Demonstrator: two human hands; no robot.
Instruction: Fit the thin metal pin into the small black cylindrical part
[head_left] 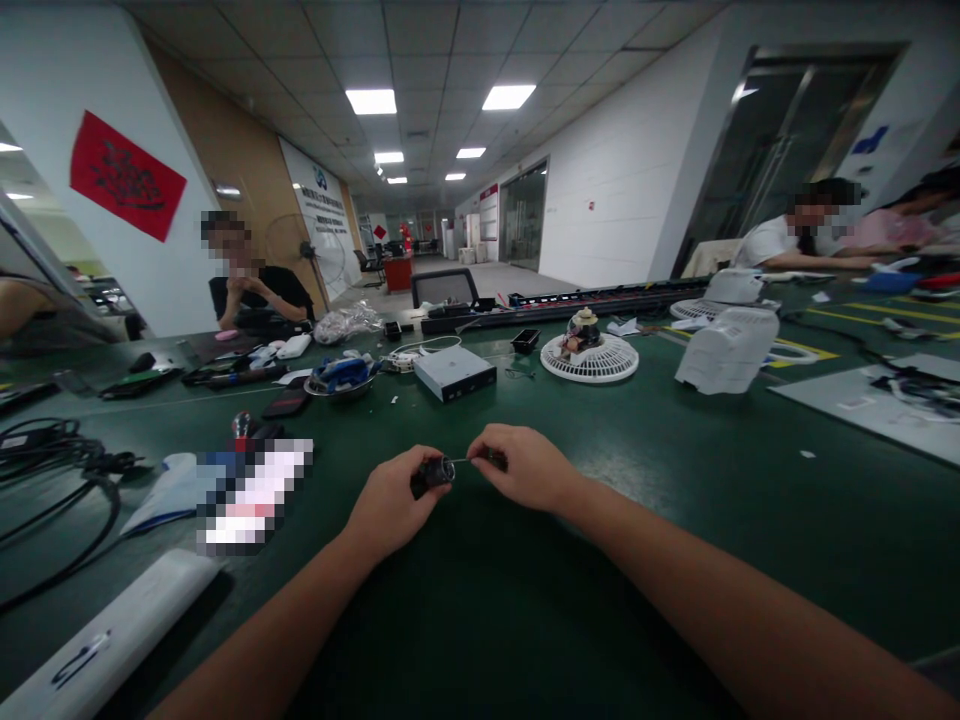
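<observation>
My left hand (390, 500) is closed around a small black cylindrical part (431, 474), perhaps a little motor, held just above the green table (525, 600). A thin metal shaft (459, 461) runs from that part to my right hand (525, 465), which pinches a small dark tool or piece (496, 461) at its end. Both hands meet at the middle of the table, close to me. What exactly the right fingers hold is too small to make out.
Beyond my hands lie a grey box (454, 372), a fan grille with a motor (589, 356), a white fan housing (727, 348) and a bowl of blue items (341, 375). Black cables (60, 470) lie at left. A person sits far left (255, 290), others far right (802, 235).
</observation>
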